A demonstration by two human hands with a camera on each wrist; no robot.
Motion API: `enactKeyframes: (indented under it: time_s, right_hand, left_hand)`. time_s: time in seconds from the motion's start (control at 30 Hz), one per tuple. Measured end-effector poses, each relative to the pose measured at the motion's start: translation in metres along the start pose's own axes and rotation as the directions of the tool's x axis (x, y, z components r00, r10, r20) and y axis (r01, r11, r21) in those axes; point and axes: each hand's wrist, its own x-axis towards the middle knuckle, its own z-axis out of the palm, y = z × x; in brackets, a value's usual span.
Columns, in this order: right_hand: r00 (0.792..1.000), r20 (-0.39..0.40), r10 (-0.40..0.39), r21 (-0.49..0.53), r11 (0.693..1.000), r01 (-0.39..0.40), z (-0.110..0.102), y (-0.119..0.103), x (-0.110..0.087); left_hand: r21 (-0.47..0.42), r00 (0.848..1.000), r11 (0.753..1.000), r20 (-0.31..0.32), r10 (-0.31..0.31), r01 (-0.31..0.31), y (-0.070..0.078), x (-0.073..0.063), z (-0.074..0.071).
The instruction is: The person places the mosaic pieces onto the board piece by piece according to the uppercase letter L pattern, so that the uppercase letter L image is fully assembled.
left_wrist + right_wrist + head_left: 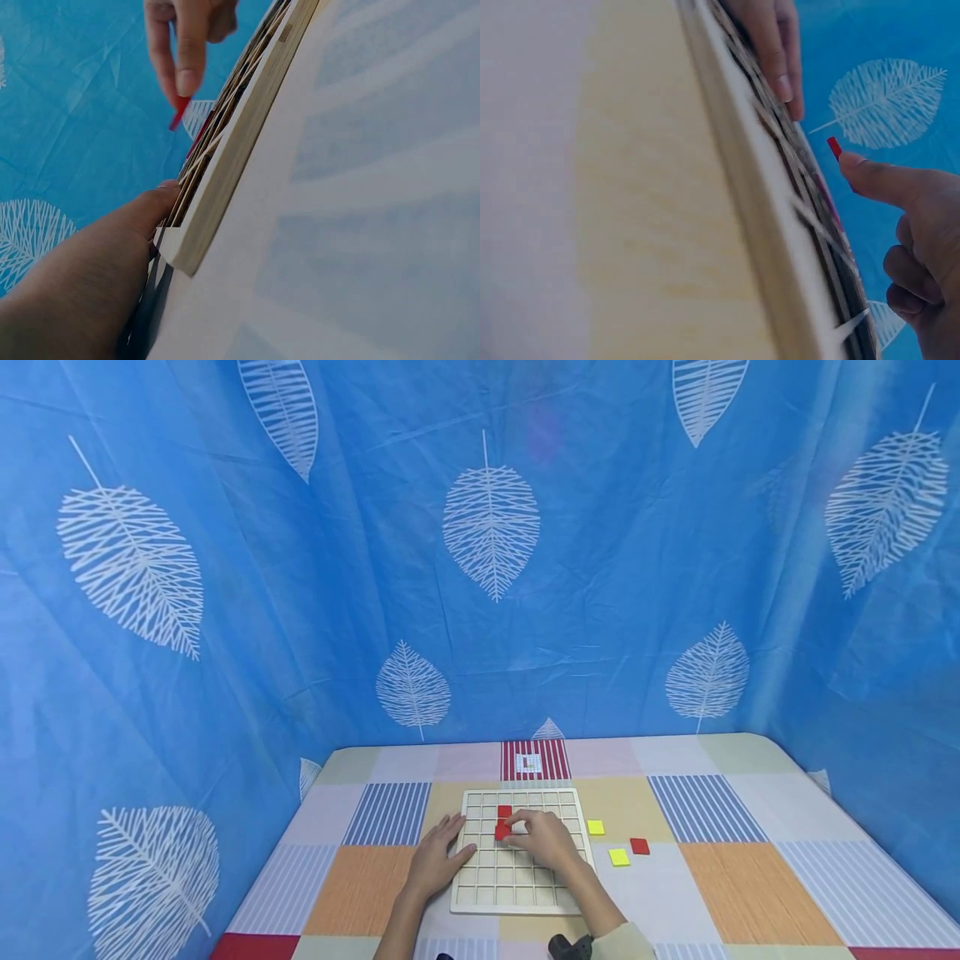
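Note:
A pale wooden grid board (486, 893) lies on the table, divided into small square cells. My right hand (546, 838) is over the board and pinches a red square tile (502, 832) between thumb and fingers. In the right wrist view that tile (834, 148) appears tilted and raised off the board. Just beyond it, another red tile (505, 811) sits in the grid, partly hidden by the fingers. At the board's left edge rests my left hand (437, 862), its fingers fairly straight and its thumb touching the frame (206, 217).
To the right of the board lie two yellow tiles (618, 857) and a loose red tile (639, 846). A patchwork cloth (738, 893) covers the table. Blue leaf-patterned curtains (585, 610) enclose the back and sides.

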Motion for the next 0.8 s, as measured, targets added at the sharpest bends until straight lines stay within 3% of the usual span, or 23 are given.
enactKeyframes:
  time_s: [0.53,0.8]
  right_hand:
    - [1.000,0.027,-0.002,0.018,1.000,0.002,0.005,0.009,-0.004]
    - [0.999,0.028,0.034,0.145,0.989,-0.038,-0.007,0.018,-0.009]
  left_hand:
    - [-0.015,0.999,0.999,0.016,-0.028,0.028,0.002,0.000,-0.001]
    - [-0.020,1.000,1.000,0.002,-0.024,0.024,0.003,-0.002,0.000]
